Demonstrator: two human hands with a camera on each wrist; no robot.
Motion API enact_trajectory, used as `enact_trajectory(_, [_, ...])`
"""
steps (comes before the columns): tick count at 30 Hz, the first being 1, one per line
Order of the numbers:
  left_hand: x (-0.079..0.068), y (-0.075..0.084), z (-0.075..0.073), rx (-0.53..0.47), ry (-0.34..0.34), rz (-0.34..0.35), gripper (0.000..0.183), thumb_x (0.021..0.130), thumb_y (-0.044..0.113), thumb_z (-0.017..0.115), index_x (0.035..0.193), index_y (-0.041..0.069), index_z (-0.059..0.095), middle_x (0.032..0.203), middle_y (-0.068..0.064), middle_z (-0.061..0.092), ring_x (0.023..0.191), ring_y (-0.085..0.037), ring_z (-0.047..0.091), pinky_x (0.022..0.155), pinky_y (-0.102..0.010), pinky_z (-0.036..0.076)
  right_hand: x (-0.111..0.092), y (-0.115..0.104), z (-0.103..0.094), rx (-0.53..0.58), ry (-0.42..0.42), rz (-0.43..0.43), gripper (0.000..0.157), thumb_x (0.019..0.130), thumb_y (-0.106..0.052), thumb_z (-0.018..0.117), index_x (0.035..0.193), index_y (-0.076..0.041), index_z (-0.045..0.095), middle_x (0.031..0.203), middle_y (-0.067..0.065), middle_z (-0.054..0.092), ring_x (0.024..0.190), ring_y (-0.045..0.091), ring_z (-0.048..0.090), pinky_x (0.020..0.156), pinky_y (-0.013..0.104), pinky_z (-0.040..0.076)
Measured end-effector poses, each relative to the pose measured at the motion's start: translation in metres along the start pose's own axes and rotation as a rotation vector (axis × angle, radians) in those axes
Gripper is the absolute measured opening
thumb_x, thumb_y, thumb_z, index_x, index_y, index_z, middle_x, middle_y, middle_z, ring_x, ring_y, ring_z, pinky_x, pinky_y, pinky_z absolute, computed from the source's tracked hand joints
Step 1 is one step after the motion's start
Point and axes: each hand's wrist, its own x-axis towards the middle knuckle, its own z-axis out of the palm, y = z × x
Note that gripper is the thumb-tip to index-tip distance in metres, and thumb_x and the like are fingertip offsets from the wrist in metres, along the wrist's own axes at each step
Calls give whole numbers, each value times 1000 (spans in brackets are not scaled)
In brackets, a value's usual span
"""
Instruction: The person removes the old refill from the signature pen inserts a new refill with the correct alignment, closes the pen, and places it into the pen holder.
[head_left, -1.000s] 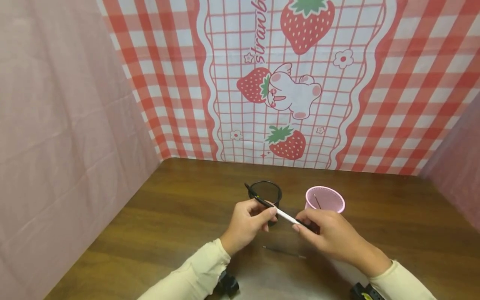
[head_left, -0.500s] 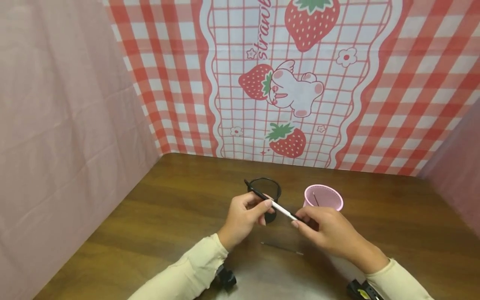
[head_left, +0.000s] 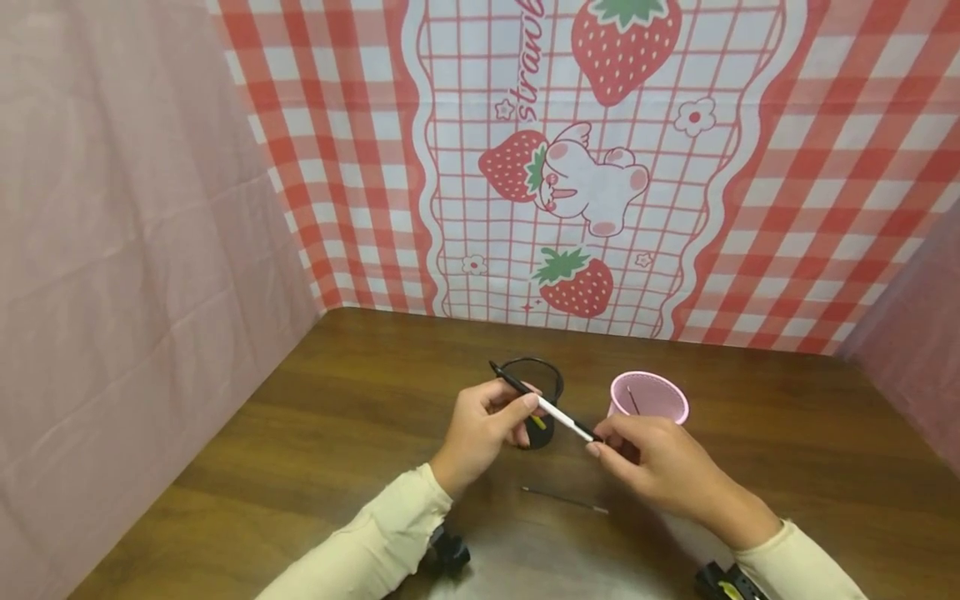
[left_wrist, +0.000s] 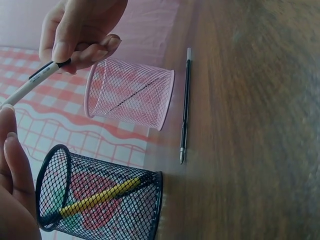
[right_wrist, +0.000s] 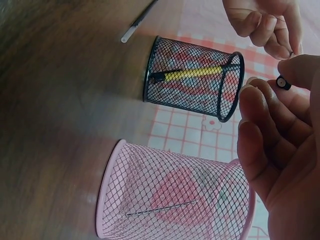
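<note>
A white pen with black ends is held slantwise above the table between both hands. My left hand pinches it near the middle with thumb and fingers, and its black tip points up to the left. My right hand pinches the other black end between thumb and fingers. In the right wrist view the round pen end shows between those fingers. Below the hands, a dark pen refill lies on the table. A yellow pen leans inside the black mesh cup.
The pink mesh cup stands to the right of the black one, behind my right hand. A thin refill leans inside it. At the back of the wooden table hangs a checked strawberry cloth.
My left hand has shifted slightly to the left, and the hands are a little farther apart on the pen. The refill on the table and both cups stay in place.
</note>
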Motion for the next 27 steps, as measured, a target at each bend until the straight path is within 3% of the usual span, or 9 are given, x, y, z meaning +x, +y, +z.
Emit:
enact_trajectory(13, [1, -1, -2, 21, 0, 8, 18, 97, 9, 66, 103, -7, 71, 83, -21, 71, 51, -15, 60, 47, -33, 50, 0, 0, -3, -17, -7, 9, 25, 79, -9, 82, 89, -26, 66, 74, -25, 54, 63, -7, 46, 54, 11, 38])
enact_trajectory(21, [1, 0, -2, 18, 2, 11, 20, 98, 11, 65, 103, -7, 72, 82, -19, 71, 51, -15, 60, 48, -26, 49, -1, -1, -2, -20, -15, 21, 24, 80, -10, 82, 88, -26, 66, 72, -26, 51, 61, -7, 44, 53, 12, 37])
enact_trajectory(27, [1, 1, -3, 4, 10, 23, 18, 98, 10, 65, 101, -6, 72, 85, -30, 68, 51, -14, 60, 48, -24, 49, -2, -2, -1, -13, -26, 37, 24, 81, -8, 81, 88, -26, 66, 73, -25, 52, 61, -7, 45, 53, 10, 38])
